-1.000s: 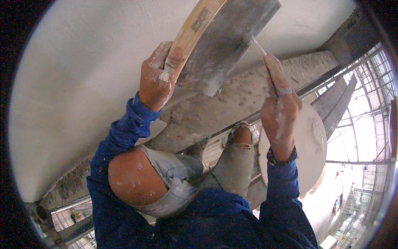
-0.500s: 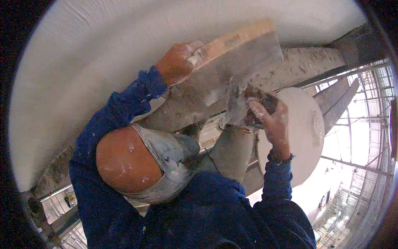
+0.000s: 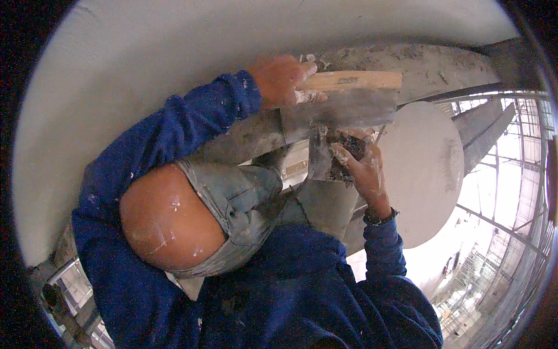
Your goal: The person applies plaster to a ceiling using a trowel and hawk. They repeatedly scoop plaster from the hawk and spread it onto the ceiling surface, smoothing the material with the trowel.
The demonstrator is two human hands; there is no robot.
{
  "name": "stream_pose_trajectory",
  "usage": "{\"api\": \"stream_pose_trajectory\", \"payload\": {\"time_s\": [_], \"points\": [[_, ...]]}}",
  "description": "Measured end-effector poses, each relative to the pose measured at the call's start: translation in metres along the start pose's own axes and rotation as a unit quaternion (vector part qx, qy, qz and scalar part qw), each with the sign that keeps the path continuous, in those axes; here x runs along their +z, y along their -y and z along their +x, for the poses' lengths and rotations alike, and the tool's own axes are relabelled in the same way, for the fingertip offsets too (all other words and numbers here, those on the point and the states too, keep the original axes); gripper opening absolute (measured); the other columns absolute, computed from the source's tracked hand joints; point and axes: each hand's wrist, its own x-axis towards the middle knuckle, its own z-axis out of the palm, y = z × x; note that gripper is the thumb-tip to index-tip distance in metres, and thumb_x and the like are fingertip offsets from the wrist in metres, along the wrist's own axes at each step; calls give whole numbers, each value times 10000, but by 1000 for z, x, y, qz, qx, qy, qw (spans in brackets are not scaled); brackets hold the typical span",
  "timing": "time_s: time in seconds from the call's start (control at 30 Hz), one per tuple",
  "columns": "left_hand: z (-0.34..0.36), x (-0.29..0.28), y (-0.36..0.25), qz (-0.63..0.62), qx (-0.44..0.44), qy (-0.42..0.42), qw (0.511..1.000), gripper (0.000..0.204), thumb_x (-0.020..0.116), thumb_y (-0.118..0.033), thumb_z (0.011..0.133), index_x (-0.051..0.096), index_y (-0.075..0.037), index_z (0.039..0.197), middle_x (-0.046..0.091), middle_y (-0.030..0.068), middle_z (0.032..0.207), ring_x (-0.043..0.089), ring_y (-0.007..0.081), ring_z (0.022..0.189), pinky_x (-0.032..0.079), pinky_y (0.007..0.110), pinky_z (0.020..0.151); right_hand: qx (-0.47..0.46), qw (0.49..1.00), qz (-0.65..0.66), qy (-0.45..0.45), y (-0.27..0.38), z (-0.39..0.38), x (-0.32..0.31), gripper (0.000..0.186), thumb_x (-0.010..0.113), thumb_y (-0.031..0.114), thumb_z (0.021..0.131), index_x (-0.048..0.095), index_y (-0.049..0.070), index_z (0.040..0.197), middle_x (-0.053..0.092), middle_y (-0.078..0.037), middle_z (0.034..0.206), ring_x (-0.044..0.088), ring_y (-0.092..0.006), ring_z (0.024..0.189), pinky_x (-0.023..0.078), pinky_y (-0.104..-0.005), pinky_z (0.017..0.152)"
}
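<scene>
My left hand (image 3: 286,82) is closed round one end of a wide plastering knife (image 3: 351,80), which has a pale wooden back and a broad grey metal blade. That knife lies nearly level, with its blade edge toward me. Just below it, my right hand (image 3: 366,173) grips a smaller scraper (image 3: 321,152) with a squarish blade smeared with plaster. The two blades are very close together; I cannot tell whether they touch. White plaster spots the fingers of both hands. Part of the scraper's handle is hidden by my right hand.
A smooth, pale curved wall (image 3: 145,58) rises on the far and left sides. Dirty planks (image 3: 436,70) run along its foot. A round whitish surface (image 3: 421,168) stands right of my right hand. Scaffolding (image 3: 523,174) shows far right, with a drop below. My bare knee (image 3: 168,215) is at left.
The wide plastering knife has come down from its slant near the wall and turned level. My right hand has shifted a little left with the scraper.
</scene>
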Motion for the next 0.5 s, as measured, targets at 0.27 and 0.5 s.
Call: {"api": "stream_pose_trajectory", "payload": {"time_s": [0.27,0.5], "points": [[0,25,-6,135,26,-6,991,292,521,-295,832,549,-44,977,618,169,805,627,339,691,512,452,599,9,1000,7,-15,-5,-11,15,298,642,144,797,604,31,1071,619,-138,1022,576,-209,949,446,-317,849],[-7,14,-14,176,32,-46,983,214,501,-239,839,575,-49,906,632,147,750,643,312,645,525,426,542,-48,995,-89,-9,18,-11,24,291,640,105,768,624,52,1054,606,-166,1019,578,-278,969,461,-332,842]]}}
